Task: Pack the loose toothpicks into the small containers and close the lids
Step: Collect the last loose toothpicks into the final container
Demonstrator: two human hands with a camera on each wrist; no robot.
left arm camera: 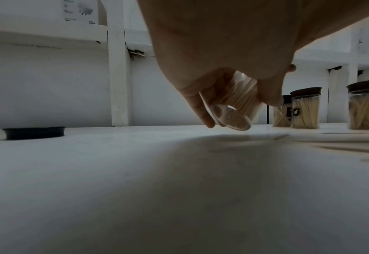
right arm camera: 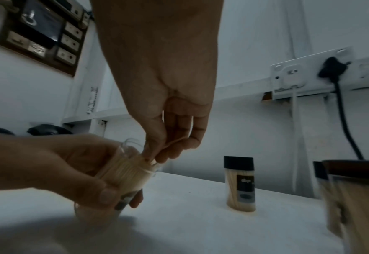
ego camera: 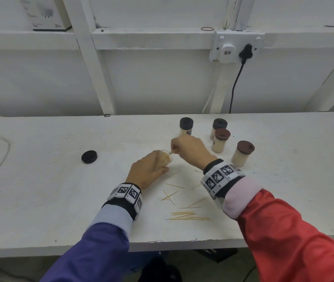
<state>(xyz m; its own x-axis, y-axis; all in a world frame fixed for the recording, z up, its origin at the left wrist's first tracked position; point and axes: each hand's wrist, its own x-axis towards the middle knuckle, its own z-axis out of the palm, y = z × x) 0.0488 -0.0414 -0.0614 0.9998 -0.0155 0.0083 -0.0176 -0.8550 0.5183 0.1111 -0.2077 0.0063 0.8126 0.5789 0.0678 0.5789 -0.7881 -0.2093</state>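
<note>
Toothpicks are what I am packing, and most of the loose ones [ego camera: 184, 215] lie scattered on the worktop [ego camera: 50, 200], near its front edge between my two wrists.

The open jar [ego camera: 163, 159] is the largest thing I handle. My left hand [ego camera: 145, 171] is wrapped around its clear wall, tilting it with the base off the surface, as the left wrist view [left arm camera: 233, 110] shows. I judge it light, rigid and rather slick, so a hold around the middle of the wall seems best; squeezing near the mouth would narrow my target.

My right hand [ego camera: 190, 149] pinches a small bunch of toothpicks [right arm camera: 157, 154] between thumb and fingertips, their ends at the jar mouth. They are thin, stiff and almost weightless, brittle if bent, and likely to fan out or catch on those already packed. I would take them near mid-length, keep them parallel, and feed them in endwise.

Four filled jars with lids stand far right: two black-lidded [ego camera: 186, 126], two brown-lidded [ego camera: 242, 153]. The loose black lid [ego camera: 89, 156] lies well to the left.

Hard to make out: how many sticks I hold, since the right wrist view is blurred; how full the jar is, because my fingers cover it; and its label. The nearest brown-lidded jar is cut off in that view.
</note>
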